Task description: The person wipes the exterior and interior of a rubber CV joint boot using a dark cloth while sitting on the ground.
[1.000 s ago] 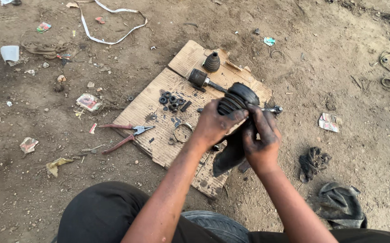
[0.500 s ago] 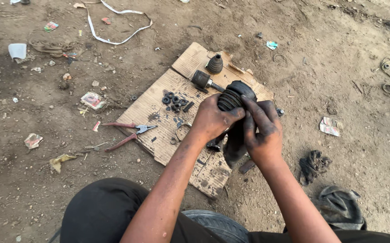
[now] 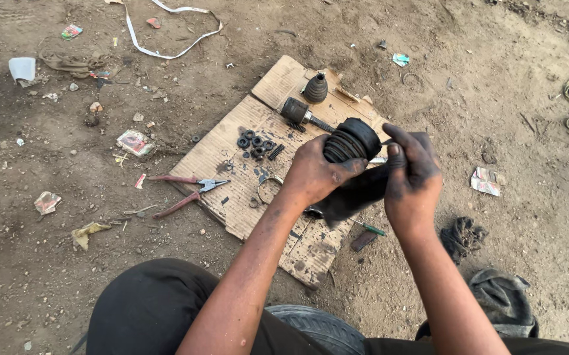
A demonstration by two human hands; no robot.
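Both hands were up over the right half of a cardboard sheet (image 3: 232, 164) lying on bare dirt. The left hand (image 3: 314, 174) was wrapped around the ribbed end of a black rubber boot (image 3: 350, 141), fingers pressed into it, and the right hand (image 3: 412, 174) pinched the dark lower part with the thumb sticking up. The boot's long axis ran diagonally, wide ribbed end pointing up and away, narrow end down toward the person. A metal shaft (image 3: 301, 113) stuck out beyond it toward the cardboard's far corner, right next to a small rubber cone (image 3: 316, 87).

Open dirt all round the cardboard, so plenty of room. Red-handled pliers (image 3: 182, 190) hung off its left edge, and a cluster of small black rings (image 3: 255, 141) sat mid-sheet. A flat red-and-white wrapper (image 3: 135, 141) lay left of the cardboard, another (image 3: 486, 181) off to the right.
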